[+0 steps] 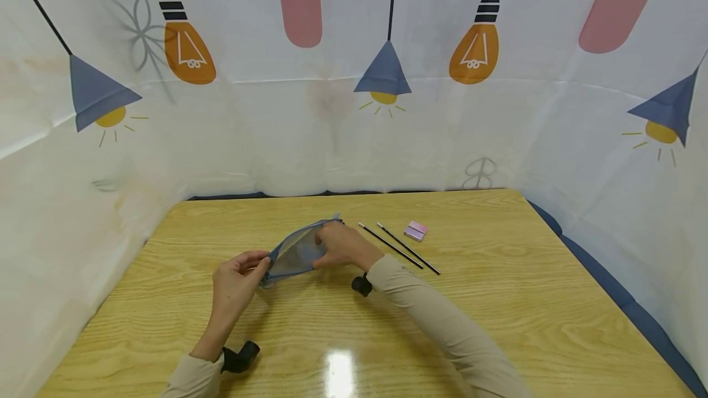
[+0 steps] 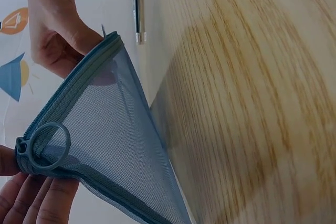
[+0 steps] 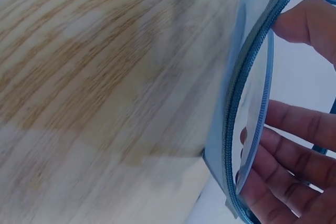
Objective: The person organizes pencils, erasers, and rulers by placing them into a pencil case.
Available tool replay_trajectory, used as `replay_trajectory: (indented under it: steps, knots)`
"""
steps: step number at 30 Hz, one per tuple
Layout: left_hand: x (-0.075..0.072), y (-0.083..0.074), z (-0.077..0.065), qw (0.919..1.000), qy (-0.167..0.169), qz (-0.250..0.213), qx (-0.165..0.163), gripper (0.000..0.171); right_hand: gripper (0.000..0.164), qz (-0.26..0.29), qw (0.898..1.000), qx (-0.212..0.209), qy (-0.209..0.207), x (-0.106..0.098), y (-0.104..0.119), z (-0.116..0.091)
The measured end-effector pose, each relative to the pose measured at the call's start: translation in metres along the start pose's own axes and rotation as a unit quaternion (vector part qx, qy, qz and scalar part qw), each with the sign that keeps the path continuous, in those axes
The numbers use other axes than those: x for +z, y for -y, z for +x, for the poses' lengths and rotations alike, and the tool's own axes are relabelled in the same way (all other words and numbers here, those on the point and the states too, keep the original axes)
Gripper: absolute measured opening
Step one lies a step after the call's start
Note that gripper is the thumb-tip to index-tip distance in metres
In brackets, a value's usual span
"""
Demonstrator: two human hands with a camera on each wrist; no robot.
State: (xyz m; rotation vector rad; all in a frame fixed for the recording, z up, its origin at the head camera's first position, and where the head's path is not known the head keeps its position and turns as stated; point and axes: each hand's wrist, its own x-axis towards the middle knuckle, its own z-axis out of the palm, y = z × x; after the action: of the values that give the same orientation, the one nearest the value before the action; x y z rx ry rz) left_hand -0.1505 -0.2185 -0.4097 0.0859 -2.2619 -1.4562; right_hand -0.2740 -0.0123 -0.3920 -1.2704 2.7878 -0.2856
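A blue mesh zipper pouch (image 1: 295, 252) is held over the table with its zipped mouth spread apart. The left hand (image 1: 236, 281) pinches its left end, beside the round zipper pull (image 2: 50, 146) seen in the left wrist view. At the opposite end, the right hand (image 1: 343, 245) grips the pouch's mouth. In the right wrist view its thumb (image 3: 304, 24) rests on one zipper edge, while the other fingers (image 3: 289, 156) curl over the facing edge. Mesh is all that shows inside the pouch.
Two thin black pencils (image 1: 391, 245) with pale ends lie side by side on the wooden table (image 1: 525, 300), right of the pouch. Beyond them is a small pink and lilac block (image 1: 415, 231). A white printed curtain (image 1: 343, 140) surrounds the table's back and sides.
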Motion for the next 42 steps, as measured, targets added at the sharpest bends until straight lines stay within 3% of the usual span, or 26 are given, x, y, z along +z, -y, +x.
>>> replay_trajectory:
  steps: [11, 19, 33, 42]
  knots:
    - [-0.0001, -0.0007, -0.0006, 0.9999, 0.001, -0.011, -0.001, 0.011, 0.039, -0.001, 0.998, -0.045, 0.034, -0.0005, 0.0010, 0.0046]
    - [0.0000, 0.0000, -0.0019, 0.9998, 0.005, -0.016, -0.007, 0.011, 0.037, 0.009, 0.997, -0.053, 0.045, -0.0002, 0.0022, 0.0053]
    - [-0.0004, -0.0019, -0.0014, 0.9997, 0.002, -0.017, -0.017, 0.012, 0.031, -0.014, 0.996, -0.091, 0.020, 0.0015, -0.0008, 0.0055]
    - [-0.0010, -0.0025, -0.0012, 0.9999, -0.005, -0.007, -0.008, 0.012, 0.030, -0.025, 0.996, -0.088, 0.012, -0.0021, 0.0011, 0.0033]
